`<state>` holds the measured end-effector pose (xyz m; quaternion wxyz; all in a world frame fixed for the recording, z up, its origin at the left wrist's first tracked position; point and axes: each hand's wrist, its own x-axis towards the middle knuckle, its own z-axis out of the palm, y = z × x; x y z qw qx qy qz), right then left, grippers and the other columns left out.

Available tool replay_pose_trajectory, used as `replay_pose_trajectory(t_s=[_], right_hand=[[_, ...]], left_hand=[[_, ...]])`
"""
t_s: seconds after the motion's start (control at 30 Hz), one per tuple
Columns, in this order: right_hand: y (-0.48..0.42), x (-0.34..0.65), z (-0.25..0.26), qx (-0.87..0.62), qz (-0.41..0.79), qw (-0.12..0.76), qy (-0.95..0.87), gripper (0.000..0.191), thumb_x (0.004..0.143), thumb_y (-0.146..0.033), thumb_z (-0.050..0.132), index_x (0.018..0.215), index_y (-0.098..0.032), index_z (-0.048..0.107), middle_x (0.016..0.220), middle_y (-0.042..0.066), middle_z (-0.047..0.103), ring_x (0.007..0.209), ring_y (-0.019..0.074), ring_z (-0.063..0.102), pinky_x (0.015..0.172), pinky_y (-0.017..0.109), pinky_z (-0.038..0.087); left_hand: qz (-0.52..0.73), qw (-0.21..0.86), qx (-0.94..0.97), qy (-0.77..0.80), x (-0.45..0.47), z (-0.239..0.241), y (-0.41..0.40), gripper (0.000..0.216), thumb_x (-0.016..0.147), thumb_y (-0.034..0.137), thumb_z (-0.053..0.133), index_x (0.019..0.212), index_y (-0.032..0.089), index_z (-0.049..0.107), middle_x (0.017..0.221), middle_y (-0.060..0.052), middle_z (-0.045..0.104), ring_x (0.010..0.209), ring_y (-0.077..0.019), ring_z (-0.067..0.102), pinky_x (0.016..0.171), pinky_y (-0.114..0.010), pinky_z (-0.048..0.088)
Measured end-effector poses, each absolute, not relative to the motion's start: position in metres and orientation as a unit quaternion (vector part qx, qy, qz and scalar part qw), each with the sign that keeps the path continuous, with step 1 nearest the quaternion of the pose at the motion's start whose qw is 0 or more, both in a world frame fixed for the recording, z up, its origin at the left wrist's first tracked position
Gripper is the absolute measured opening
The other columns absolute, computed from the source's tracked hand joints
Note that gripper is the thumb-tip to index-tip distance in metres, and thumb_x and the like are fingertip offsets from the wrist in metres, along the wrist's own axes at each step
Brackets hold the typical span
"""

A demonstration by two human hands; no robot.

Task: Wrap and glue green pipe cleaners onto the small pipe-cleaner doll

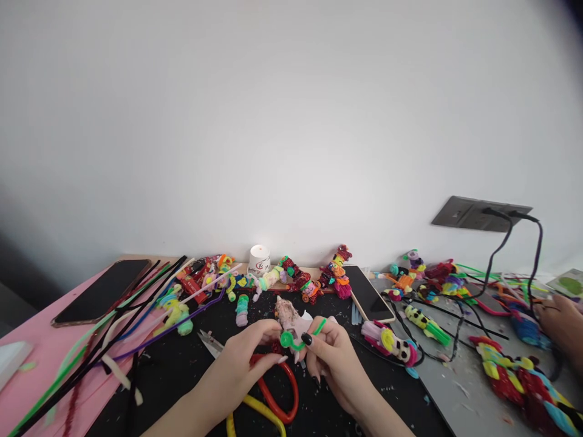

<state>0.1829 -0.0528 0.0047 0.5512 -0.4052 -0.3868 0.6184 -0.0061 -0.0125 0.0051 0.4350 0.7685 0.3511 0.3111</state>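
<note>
Both my hands meet low in the middle over a black mat (182, 370). My left hand (248, 358) is closed, pinching a green pipe cleaner (298, 337) that is coiled at one end. My right hand (330, 355), with dark nails, is closed on the same green pipe cleaner at its straighter end. A pale pink fuzzy figure (288, 312) lies just behind my fingers. Under my hands are scissors (273, 394) with red and yellow handles.
Loose pipe cleaners (122, 315) fan out at left beside a phone (101, 292) on a pink sheet. A second phone (368, 294), a white cup (259, 260) and several colourful figures line the wall. Another person's hand (562, 325) works at right near black cables (501, 249).
</note>
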Motion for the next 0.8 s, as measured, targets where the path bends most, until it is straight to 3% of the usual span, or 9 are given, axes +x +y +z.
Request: replay_pose_trajectory(t_s=[0.5, 0.67, 0.8], right_hand=[[-0.0528, 0.1817, 0.0040, -0.416, 0.649, 0.499, -0.395, 0.030, 0.078, -0.034, 0.069, 0.070, -0.015, 0.047, 0.058, 0.005, 0.068, 0.031, 0.0033, 0.044, 0.034, 0.016, 0.010], [-0.0517, 0.1830, 0.0080, -0.435, 0.570, 0.577, -0.391, 0.024, 0.073, -0.031, 0.072, 0.071, -0.015, 0.054, 0.056, 0.000, 0.066, 0.038, 0.0028, 0.039, 0.040, 0.015, 0.022], [-0.0526, 0.1850, 0.0094, -0.509, 0.452, 0.589, -0.435, 0.010, 0.068, -0.022, 0.072, 0.072, -0.016, 0.065, 0.064, 0.000, 0.066, 0.053, 0.0083, 0.053, 0.050, 0.017, 0.038]], left_hand=[[0.309, 0.417, 0.776, 0.359, -0.0056, 0.0074, -0.0149, 0.026, 0.081, 0.024, 0.060, 0.107, 0.025, 0.055, 0.098, 0.000, 0.069, 0.093, -0.0166, 0.064, 0.086, -0.026, 0.049], [0.325, 0.439, 0.753, 0.368, -0.0041, 0.0092, -0.0146, 0.028, 0.080, 0.023, 0.060, 0.107, 0.023, 0.052, 0.094, -0.001, 0.069, 0.087, -0.0171, 0.065, 0.082, -0.028, 0.050], [0.337, 0.461, 0.731, 0.373, -0.0034, 0.0078, -0.0152, 0.028, 0.079, 0.023, 0.062, 0.104, 0.023, 0.051, 0.090, -0.001, 0.069, 0.083, -0.0168, 0.065, 0.079, -0.028, 0.051]])
